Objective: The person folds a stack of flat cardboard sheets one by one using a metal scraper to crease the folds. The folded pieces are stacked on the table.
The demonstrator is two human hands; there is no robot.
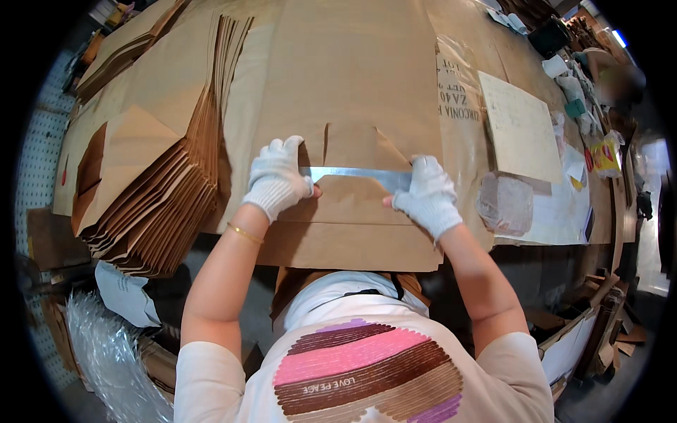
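My left hand [277, 178], in a white knit glove, grips the left end of a flat, shiny metal strip [356, 172]. At its other end my right hand [429, 194], gloved the same way, is closed on it too. The strip lies crosswise over a large brown kraft paper sheet [349, 70], which runs from the table's near edge to the far side. Around the strip the paper is creased and partly raised, with short slits or folds just beyond it. Both thumbs point inward along the near side. The strip's ends are hidden under my fingers.
To the left stands a thick stack of folded brown paper bags [151, 197], with more brown paper [130, 53] behind. At right lie a pale sheet [520, 127], a clear plastic-wrapped block [505, 204] and assorted packets. Crumpled clear plastic [106, 352] is at lower left. A person [617, 81] is at far right.
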